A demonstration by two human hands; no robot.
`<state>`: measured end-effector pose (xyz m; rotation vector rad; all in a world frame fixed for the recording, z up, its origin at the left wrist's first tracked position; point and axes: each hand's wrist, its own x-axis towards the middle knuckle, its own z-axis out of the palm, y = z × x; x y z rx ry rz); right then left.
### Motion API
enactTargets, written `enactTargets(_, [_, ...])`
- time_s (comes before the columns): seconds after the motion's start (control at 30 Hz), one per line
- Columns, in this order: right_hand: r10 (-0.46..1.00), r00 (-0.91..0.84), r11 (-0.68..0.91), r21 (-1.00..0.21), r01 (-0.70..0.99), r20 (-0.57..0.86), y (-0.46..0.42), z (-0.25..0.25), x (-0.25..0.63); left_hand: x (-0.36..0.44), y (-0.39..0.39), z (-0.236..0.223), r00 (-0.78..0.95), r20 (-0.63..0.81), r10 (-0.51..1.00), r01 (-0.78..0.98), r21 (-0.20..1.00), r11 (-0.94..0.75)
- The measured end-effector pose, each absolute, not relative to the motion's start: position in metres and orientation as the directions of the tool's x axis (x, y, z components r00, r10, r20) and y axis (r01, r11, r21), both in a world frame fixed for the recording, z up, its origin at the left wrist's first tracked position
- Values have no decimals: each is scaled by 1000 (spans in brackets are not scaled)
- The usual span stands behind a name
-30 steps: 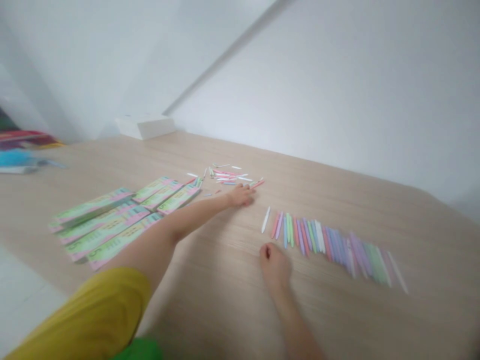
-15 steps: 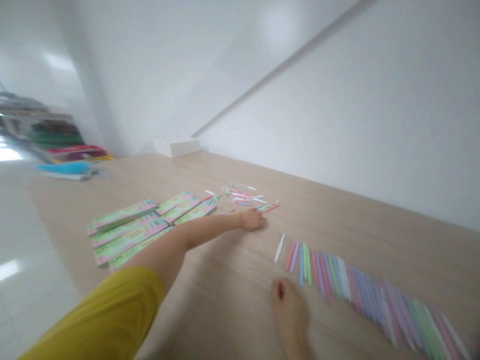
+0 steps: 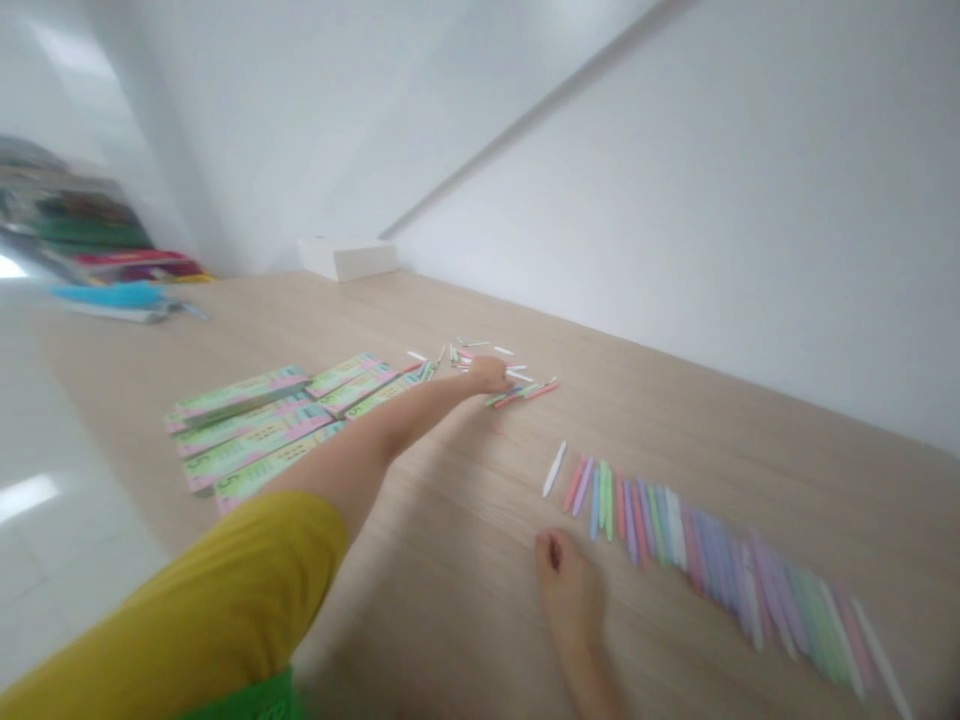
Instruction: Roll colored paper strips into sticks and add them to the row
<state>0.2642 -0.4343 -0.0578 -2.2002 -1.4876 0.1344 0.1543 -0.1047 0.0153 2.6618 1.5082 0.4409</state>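
My left hand (image 3: 491,374) reaches far over the table to a loose pile of slim pastel sticks that look like pens. A white pen (image 3: 519,376) lies right at its fingertips; the fingers are blurred and partly hidden, so I cannot tell whether they grip anything. Just in front of that hand are red and green pens (image 3: 525,391). My right hand (image 3: 571,590) rests on the table as a loose fist with a dark hollow and nothing visible in it. Beyond it runs a long row of pastel pens (image 3: 705,550), with a single white pen (image 3: 554,469) at its left end.
Several green-and-pink printed boxes (image 3: 259,450) lie in two groups under and beyond my left arm. A white box (image 3: 349,259) stands against the wall at the back. At the far left edge of the wooden table (image 3: 442,560) are a blue item (image 3: 112,295) and stacked goods.
My left hand has moved away from the red and green pens, farther over the loose pile. My right hand stays a fist beside the row. The view has tilted slightly.
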Motion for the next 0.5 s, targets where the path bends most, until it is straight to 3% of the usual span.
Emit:
enactTargets(0.13, [905, 389, -280, -445, 851, 173, -436, -58, 265, 168, -113, 4, 495, 89, 865, 861, 87, -501])
enactTargets(0.33, [923, 369, -274, -482, 832, 113, -435, -69, 271, 171, -129, -12, 550, 52, 833, 835, -41, -549])
enactTargets(0.5, [933, 343, -250, -496, 831, 105, -433, -76, 275, 165, -140, -19, 631, 43, 775, 776, -50, -629])
